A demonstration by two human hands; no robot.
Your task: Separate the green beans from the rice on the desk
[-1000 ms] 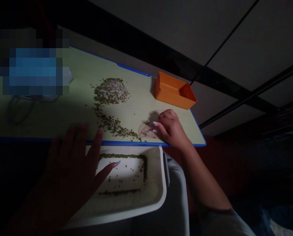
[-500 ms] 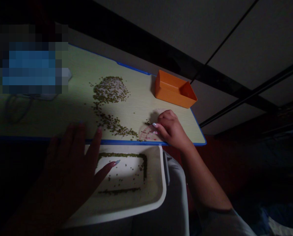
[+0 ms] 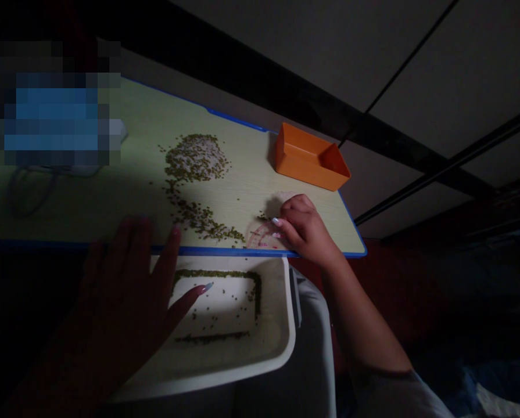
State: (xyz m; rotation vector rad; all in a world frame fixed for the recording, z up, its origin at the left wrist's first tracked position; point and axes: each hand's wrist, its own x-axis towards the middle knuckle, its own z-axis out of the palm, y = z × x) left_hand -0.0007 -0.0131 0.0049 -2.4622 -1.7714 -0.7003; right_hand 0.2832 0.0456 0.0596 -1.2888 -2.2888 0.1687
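My right hand (image 3: 301, 223) rests on the table top with its fingers curled closed. Whatever it may hold is hidden. A few green beans lie by its thumb, over a pink printed pattern. My left hand (image 3: 131, 267) is dark but plainly spread, its fingertips at the table's front edge and its thumb over a white plastic bin (image 3: 268, 354). Small green beans line the bin's bottom edges, with more scattered on its floor. On the table sits a mixed pile (image 3: 198, 157) of green beans and whitish grains. From it a trail of green beans (image 3: 203, 220) runs towards the front edge.
An orange open box (image 3: 309, 159) stands at the table's back right corner. The table (image 3: 246, 168) has a blue rim. At the far left are a blurred-out blue patch (image 3: 53, 119) and a dark cord-like loop (image 3: 33, 191). Cabinet panels (image 3: 399, 145) rise behind.
Both hands stay almost in place. A green bean now shows just below the table's front edge, over the bin.
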